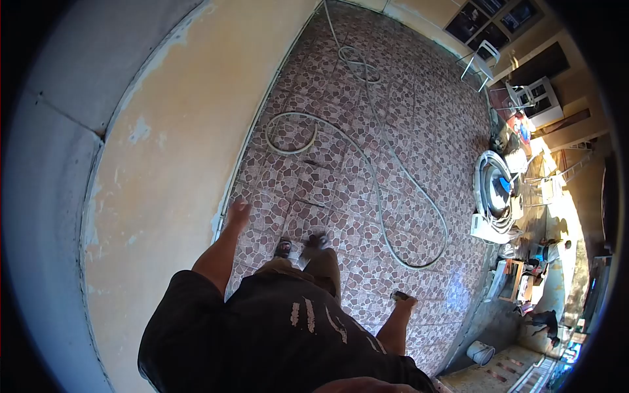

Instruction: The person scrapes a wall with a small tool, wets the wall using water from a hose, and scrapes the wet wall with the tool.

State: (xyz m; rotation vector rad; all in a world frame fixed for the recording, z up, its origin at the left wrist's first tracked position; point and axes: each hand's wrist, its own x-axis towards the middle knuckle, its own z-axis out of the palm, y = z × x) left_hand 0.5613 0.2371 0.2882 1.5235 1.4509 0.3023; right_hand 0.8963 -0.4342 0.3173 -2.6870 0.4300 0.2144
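My left hand (238, 213) hangs low beside the peeling yellow wall (154, 177), its fingers seemingly apart and nothing visible in them. Away from my body on the other side, my right hand (407, 302) grips a small dark object with a pale edge (398, 296); it is too small to identify. A pale hose (419, 266) lies in loose loops over the patterned tile floor (341, 190) ahead of me. My shoes (283, 248) show below my dark shirt, and one leg is blurred.
Along the right edge lie a thick coil of hose (483, 187), a white bucket (481, 353) and a cluttered wooden shelf (511, 280). Farther back stand a white folding chair (483, 62) and a white cabinet (544, 101). Bright sunlight falls among the clutter.
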